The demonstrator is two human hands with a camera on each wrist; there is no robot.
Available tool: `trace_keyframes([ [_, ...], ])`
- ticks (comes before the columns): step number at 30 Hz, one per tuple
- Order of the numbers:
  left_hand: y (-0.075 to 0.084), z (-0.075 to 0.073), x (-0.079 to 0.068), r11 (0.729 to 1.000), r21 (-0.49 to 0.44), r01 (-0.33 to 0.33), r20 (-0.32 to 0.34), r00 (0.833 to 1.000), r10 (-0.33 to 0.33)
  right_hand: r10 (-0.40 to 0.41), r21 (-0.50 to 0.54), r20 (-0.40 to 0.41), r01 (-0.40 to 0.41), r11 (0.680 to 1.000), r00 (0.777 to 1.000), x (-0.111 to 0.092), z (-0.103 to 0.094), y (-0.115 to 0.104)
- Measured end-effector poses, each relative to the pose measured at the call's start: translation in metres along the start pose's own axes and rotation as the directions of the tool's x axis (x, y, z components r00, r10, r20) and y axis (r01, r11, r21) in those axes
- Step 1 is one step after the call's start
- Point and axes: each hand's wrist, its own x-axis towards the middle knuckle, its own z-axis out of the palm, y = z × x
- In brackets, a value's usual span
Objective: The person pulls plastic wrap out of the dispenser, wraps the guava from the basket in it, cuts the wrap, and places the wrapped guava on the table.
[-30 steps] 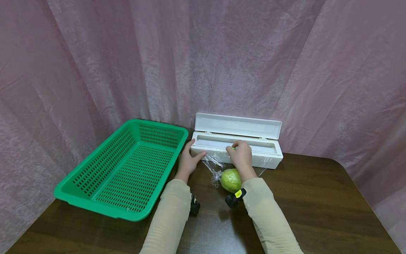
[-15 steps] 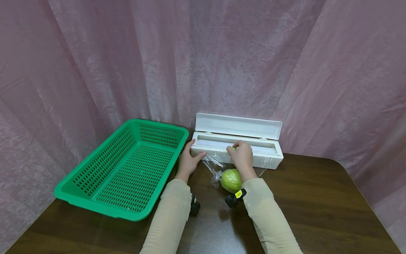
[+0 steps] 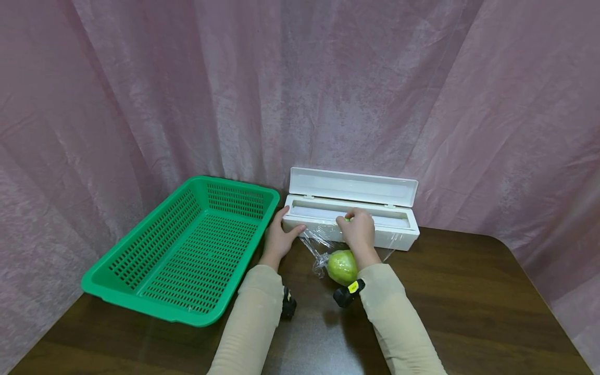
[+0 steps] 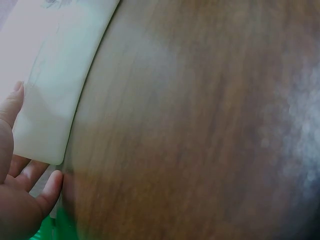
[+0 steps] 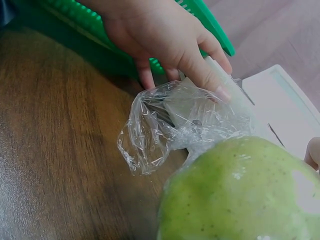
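A white cling film dispenser point(image 3: 403, 239) stands at the back of the table, lid point(image 3: 351, 186) raised, a roll point(image 3: 314, 212) inside. My left hand point(image 3: 276, 240) grips its left end, thumb on the front face and fingers around the side. On its front top edge a small green slide cutter point(image 3: 346, 219) is pinched by my right hand point(image 3: 360, 233), which mostly covers it. Clear film point(image 3: 320, 262) stretches from the dispenser down to a round green fruit point(image 3: 341, 267), seen large in the right wrist view, with film bunched at its left. The fruit's exact kind is unclear.
A green slotted plastic basket point(image 3: 202, 316) stands left of the dispenser, close to my left hand. Pink curtains point(image 3: 351, 83) hang behind the brown wooden table point(image 3: 478, 302). The table's right edge is rounded at the back corner.
Hardly anything differs. My right hand and the green slide cutter appear shifted very slightly to the right, while my left hand keeps its grip on the dispenser.
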Motion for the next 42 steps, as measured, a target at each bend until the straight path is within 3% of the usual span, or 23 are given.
trace_keyframes([
  [42,-0.0006,0.0001,0.0007,1.000,-0.018,0.000,-0.004,1.000,0.000,0.011,0.038,-0.017,-0.010,0.999,1.000,0.0012,-0.0001,0.0016],
])
